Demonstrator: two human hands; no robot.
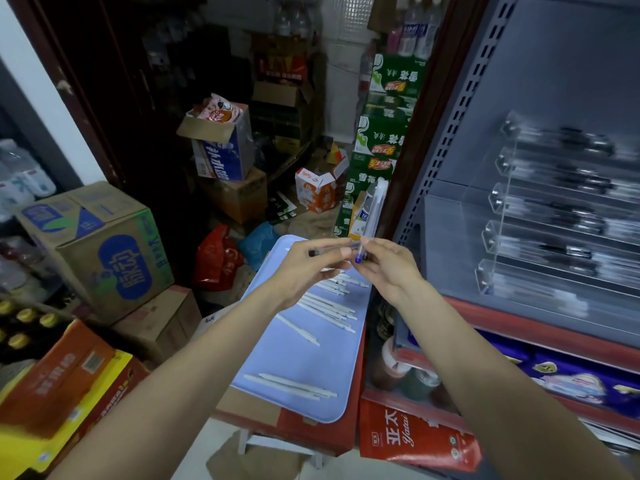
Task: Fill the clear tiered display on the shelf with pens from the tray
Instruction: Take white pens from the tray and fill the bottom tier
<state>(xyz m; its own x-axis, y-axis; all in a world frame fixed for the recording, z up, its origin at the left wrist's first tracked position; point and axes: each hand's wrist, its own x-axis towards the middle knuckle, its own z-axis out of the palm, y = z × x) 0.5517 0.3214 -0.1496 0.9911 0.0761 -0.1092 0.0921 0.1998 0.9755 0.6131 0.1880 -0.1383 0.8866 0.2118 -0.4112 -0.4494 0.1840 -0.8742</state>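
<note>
Shelf unit: grey metal shelf (540, 84) with a perforated upright and a red front edge fills the right side of the frame.
Display: clear acrylic tiered display (554, 209) stands on that shelf at right centre, five stepped troughs visible; dark and pale pens lie in the troughs, blurred, count not readable.
Tray: pale blue rectangular plastic tray (304, 362) lies at lower centre of the frame, resting on a red and brown cardboard carton (311, 434), just left of the shelf.
Tray contents: white slim pens (329, 306) lie loose on the tray; a cluster at its upper part under the hands, one apart near the middle, a small group near the lower end.
Surroundings: stacked cardboard boxes (104, 251) at left; green drink cartons (381, 140) stacked at upper centre against the shelf upright.
Left hand: left hand (311, 268) raised above the upper end of the tray; fingers pinched on a clear pen with a black tip (329, 249), held roughly level.
Right hand: right hand (388, 268) just beside the left, fingertips nearly touching it; fingers grasping a clear pen with a blue tip (370, 216), held nearly upright, blue end down, top end in front of the shelf upright.
</note>
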